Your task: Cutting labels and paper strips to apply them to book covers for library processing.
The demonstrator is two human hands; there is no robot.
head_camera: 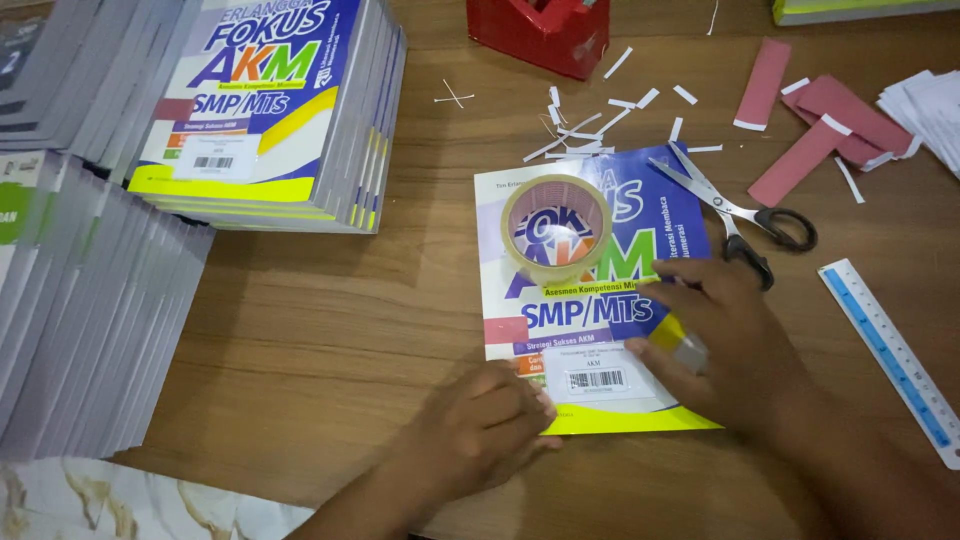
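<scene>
Wood-grain table top (330, 330) is carrying the work. You are pinning a blue and yellow workbook (600, 300) flat near its front edge: your left hand (490, 425), fingers curled together, is bearing on the book's lower left corner, while your right hand (730, 350), fingers spread flat, is pressing beside the white barcode label (597, 378), seemingly to keep it seated. I cannot tell whether either hand is pinching anything. A roll of clear tape (556, 228) is lying on the cover's upper half, weighing it down within reach. Scissors (735, 212) are resting partly over the book's right edge, a blue ruler (890, 355) toward the table's right edge. Paper trimmings (590, 130) and red strips (800, 160) are littering the far side, beside a red tape dispenser (545, 32). Stacked books (270, 110) are occupying the far left corner.
</scene>
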